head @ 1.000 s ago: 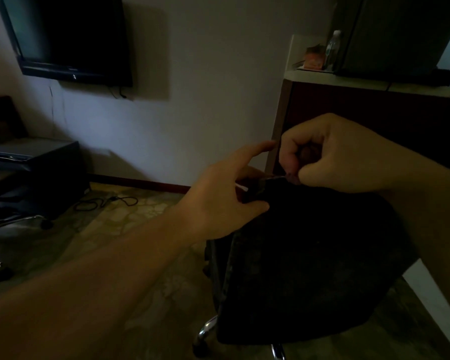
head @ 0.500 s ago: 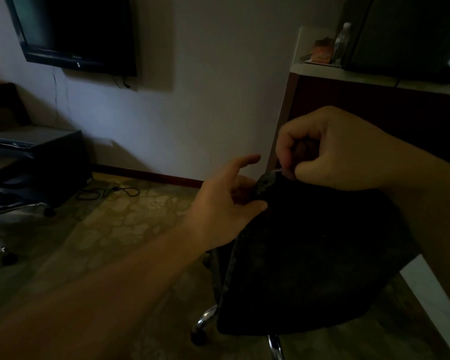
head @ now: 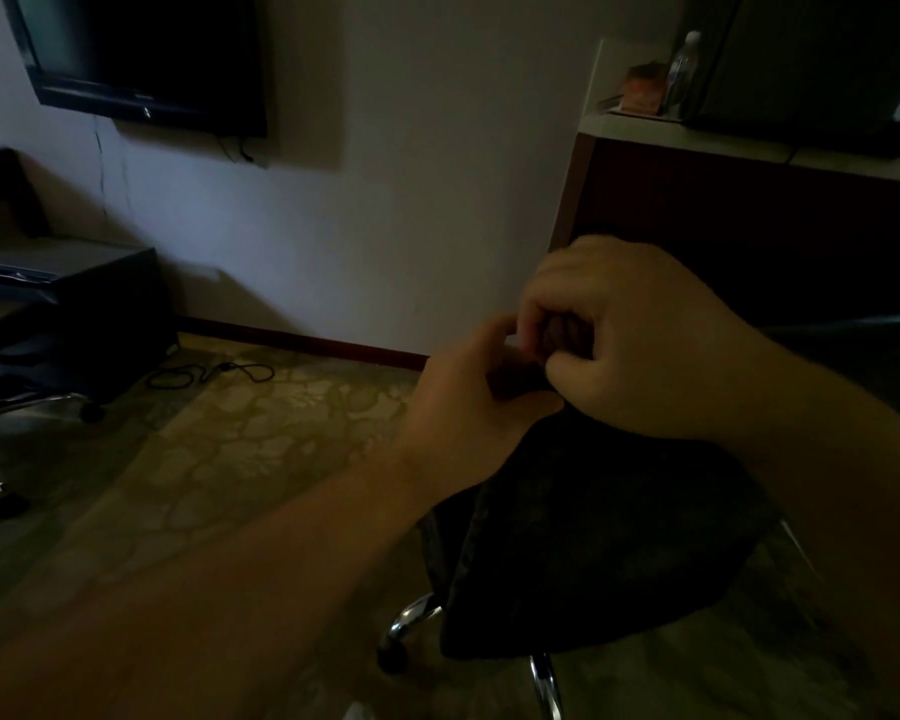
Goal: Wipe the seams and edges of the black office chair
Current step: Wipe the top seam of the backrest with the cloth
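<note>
The black office chair (head: 593,553) stands low right of centre, its seat seen from above, with chrome legs (head: 411,618) under it. Both hands meet at the seat's far corner. My left hand (head: 463,402) comes in from the lower left and grips that corner, thumb on top and fingers curled up behind it. My right hand (head: 640,345) reaches in from the right, fingers curled tight and thumb pressed down, pinching dark material at the same corner. It is too dark to tell whether that material is a cloth or the seat's edge.
A dark cabinet (head: 749,226) with a bottle (head: 682,65) on top stands right behind the chair. On the left are a wall TV (head: 141,49), a low black unit (head: 74,304), another chair's wheeled base (head: 32,407) and a cable (head: 209,374) on the patterned floor.
My left hand has gone from spread fingers to curled round the seat corner. My right hand has dropped onto the same corner. A thin white thing seen near its fingers before is out of sight.
</note>
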The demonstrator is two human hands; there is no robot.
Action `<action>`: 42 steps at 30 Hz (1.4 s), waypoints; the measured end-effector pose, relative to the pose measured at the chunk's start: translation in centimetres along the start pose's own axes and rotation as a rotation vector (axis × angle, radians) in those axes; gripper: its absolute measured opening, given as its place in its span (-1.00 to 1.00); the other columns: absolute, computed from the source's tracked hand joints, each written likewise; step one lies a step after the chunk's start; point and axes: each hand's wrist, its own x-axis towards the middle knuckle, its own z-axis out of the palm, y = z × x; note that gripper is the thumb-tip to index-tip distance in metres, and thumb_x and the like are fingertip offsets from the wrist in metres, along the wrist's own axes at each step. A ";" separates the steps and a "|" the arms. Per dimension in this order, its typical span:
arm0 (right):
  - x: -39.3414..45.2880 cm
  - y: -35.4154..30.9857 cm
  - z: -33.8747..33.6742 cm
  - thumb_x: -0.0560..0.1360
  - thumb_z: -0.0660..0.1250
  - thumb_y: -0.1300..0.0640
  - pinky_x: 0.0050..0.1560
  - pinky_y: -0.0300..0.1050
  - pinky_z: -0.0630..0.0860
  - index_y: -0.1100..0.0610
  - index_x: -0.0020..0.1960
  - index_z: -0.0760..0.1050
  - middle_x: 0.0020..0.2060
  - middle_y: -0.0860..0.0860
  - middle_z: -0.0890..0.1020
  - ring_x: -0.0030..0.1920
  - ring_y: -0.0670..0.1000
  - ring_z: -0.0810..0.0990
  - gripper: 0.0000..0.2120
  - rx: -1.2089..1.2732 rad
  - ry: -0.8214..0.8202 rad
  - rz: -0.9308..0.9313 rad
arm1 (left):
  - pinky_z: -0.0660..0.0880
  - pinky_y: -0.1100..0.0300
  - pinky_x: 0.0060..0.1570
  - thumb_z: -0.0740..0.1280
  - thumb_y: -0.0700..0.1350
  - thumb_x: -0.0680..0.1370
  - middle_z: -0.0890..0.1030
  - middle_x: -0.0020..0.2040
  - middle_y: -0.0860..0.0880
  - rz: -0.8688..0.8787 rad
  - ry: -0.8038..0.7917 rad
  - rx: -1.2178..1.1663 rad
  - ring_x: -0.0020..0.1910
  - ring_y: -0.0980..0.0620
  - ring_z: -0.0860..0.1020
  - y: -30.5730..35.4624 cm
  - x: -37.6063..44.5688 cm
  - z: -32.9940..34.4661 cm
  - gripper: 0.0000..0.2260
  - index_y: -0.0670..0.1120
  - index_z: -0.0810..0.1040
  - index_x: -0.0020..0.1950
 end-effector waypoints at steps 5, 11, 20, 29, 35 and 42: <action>-1.9 -0.2 1.5 0.37 0.24 0.01 0.04 -0.07 0.21 0.03 -0.04 0.53 -0.02 0.03 0.48 0.09 0.12 0.40 -0.79 -0.387 0.274 0.085 | 0.61 0.21 0.12 0.51 -0.18 0.50 0.63 0.11 0.17 -0.008 -0.012 0.012 0.08 0.23 0.62 -1.1 -1.3 1.0 -0.50 0.07 0.47 0.39; -4.4 0.1 4.7 0.40 0.30 0.23 0.38 0.15 0.22 0.13 -0.14 0.58 -0.12 0.11 0.53 0.08 0.19 0.49 -0.89 -0.551 0.425 -0.074 | 0.57 0.11 0.21 0.50 -0.15 0.47 0.65 0.11 0.13 -0.187 -0.130 0.126 0.11 0.19 0.62 -5.8 -3.0 2.5 -0.60 0.00 0.57 0.30; -7.3 1.3 6.6 0.55 0.40 0.18 0.05 -0.11 0.34 0.12 0.04 0.61 0.02 0.02 0.65 0.07 0.13 0.42 -0.91 -0.414 0.770 -0.074 | 0.58 0.13 0.14 0.46 -0.08 0.54 0.66 0.02 0.15 -0.333 -0.192 0.113 0.05 0.17 0.63 -7.9 -4.6 3.8 -0.73 0.06 0.60 0.22; -11.4 2.0 14.5 0.32 0.59 0.26 -0.01 -0.37 0.41 0.11 0.02 0.60 0.10 0.18 0.42 0.05 0.09 0.46 -0.68 -0.073 0.708 0.285 | 0.55 0.33 0.00 0.42 -0.21 0.51 0.64 0.01 0.13 -0.331 -0.175 0.137 0.00 0.16 0.62 -7.3 -5.0 5.1 -0.72 0.07 0.57 0.16; -14.4 1.1 21.2 0.33 0.56 0.28 -0.01 -0.54 0.32 0.17 -0.11 0.60 0.03 0.04 0.40 -0.05 -0.01 0.50 -0.81 0.211 0.572 0.544 | 0.57 0.07 0.17 0.36 -0.37 0.37 0.69 0.01 0.01 -0.359 -0.131 -0.024 0.08 -0.03 0.66 -7.8 -5.5 6.0 -0.57 0.14 0.58 0.01; -12.6 1.2 15.6 0.35 0.50 0.30 0.09 -0.49 0.40 0.23 -0.03 0.57 0.09 0.04 0.41 0.07 -0.30 0.43 -0.78 0.183 0.820 0.483 | 0.58 0.27 -0.10 0.16 -0.61 0.43 0.68 -0.08 0.02 -0.511 -0.139 -0.365 -0.09 0.11 0.67 -9.0 -7.5 6.7 -0.47 -0.13 0.60 0.18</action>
